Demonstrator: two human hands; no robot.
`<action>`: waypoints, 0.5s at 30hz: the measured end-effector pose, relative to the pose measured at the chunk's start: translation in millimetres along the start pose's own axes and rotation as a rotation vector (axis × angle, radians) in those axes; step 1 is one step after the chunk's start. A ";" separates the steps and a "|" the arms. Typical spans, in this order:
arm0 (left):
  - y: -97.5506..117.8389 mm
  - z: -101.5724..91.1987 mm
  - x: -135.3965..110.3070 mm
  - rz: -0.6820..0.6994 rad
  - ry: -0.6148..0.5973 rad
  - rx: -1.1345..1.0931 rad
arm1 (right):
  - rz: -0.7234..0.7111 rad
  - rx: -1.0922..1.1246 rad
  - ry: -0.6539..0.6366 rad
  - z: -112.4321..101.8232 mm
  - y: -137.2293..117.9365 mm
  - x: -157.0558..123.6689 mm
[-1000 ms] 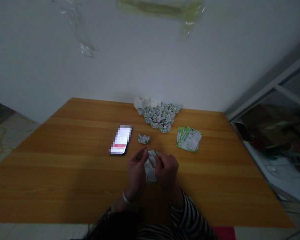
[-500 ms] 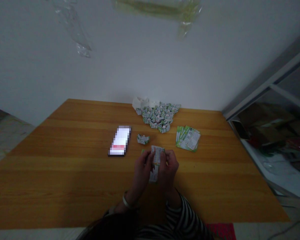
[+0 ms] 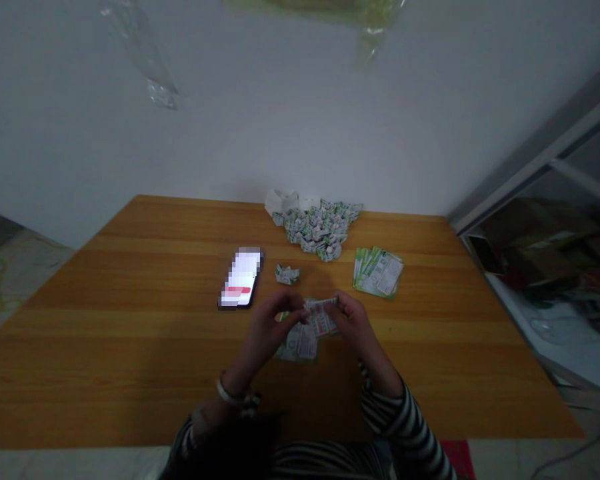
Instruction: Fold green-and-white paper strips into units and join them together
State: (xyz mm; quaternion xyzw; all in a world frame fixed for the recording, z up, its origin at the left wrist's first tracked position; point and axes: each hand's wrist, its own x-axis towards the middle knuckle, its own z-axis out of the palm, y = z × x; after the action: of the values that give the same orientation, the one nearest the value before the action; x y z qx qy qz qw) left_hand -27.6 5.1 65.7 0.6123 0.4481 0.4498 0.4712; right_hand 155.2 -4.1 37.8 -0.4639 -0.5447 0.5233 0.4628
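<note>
Between my hands is a small printed paper slip [image 3: 321, 321], white with green and a line of red print. My right hand [image 3: 355, 325] pinches its right edge between thumb and fingers. My left hand [image 3: 271, 325] has thumb and fingertips closed together at the slip's left edge. Just below lies a green-and-white printed card [image 3: 300, 347] on the table, partly covered by my left hand and the slip. One crumpled printed paper [image 3: 287, 274] rests a little beyond my hands.
A heap of crumpled printed papers [image 3: 320, 230] lies against the wall, with white tissue [image 3: 281, 201] at its left. To the right is a fanned stack of green cards [image 3: 379, 273]. A lit phone [image 3: 241, 279] lies left on the wooden table [image 3: 130, 320]. A shelf [image 3: 530, 287] stands beyond the table's right edge.
My hands have moved apart, and the paper slip between them is now tilted and spread wider. More of the card beneath shows. The view has shifted slightly.
</note>
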 end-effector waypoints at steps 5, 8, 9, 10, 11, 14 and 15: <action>9.7 -5.6 0.1 0.128 -0.015 0.191 | -0.094 -0.161 -0.020 -4.3 -10.9 -3.8; 11.8 -3.4 0.0 0.190 0.013 0.221 | -0.141 -0.253 -0.019 -5.6 -15.1 -5.1; 12.2 -2.7 0.1 0.220 0.018 0.236 | -0.150 -0.277 -0.017 -5.9 -16.1 -5.5; 12.4 -2.2 0.3 0.249 0.018 0.255 | -0.156 -0.296 -0.016 -6.2 -17.0 -5.9; 12.5 -2.0 0.4 0.273 0.015 0.275 | -0.159 -0.308 -0.016 -6.3 -17.7 -6.3; 12.3 -2.3 0.7 0.328 -0.003 0.322 | -0.165 -0.326 -0.002 -6.0 -18.8 -7.1; 12.2 -2.6 0.7 0.349 -0.009 0.331 | -0.167 -0.324 0.005 -5.7 -18.8 -7.3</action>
State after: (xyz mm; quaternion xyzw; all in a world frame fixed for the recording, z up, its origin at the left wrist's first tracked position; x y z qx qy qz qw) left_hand -28.5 4.4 78.2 0.7513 0.4010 0.4422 0.2815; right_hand 161.4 -10.9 56.7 -0.4866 -0.6575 0.3873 0.4253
